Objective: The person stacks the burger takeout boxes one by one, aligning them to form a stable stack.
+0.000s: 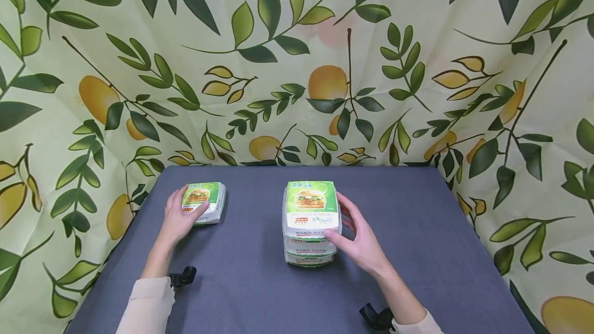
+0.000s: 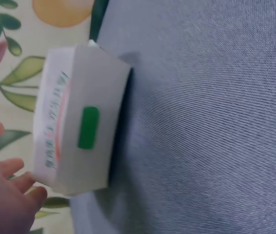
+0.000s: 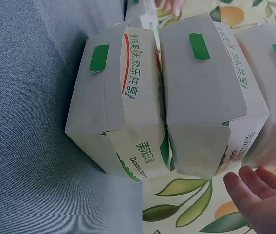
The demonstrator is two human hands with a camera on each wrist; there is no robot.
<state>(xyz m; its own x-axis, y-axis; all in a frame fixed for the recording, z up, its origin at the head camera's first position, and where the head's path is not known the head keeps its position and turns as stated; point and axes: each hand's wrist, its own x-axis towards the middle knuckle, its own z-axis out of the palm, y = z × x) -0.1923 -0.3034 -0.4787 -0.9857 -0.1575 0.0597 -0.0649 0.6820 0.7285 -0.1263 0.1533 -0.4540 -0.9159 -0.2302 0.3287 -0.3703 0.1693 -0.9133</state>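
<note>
Three burger boxes, white with green printed lids, stand in a stack (image 1: 312,220) at the middle of the table. Beside the top burger box (image 1: 311,205) is my right hand (image 1: 364,244), its thumb near the front right corner and the other fingers along the right side. In the right wrist view the fingertips (image 3: 247,173) lie close to that box; whether they touch is hard to tell. Farther left a single burger box (image 1: 211,215) lies flat. My left hand (image 1: 178,218) is spread around its left and near sides, fingers loose, as the left wrist view shows.
A dark grey-blue cloth (image 1: 250,282) covers the table. Behind and to both sides hangs a curtain (image 1: 287,133) printed with leaves and oranges. Black wrist straps (image 1: 183,276) show near both sleeves.
</note>
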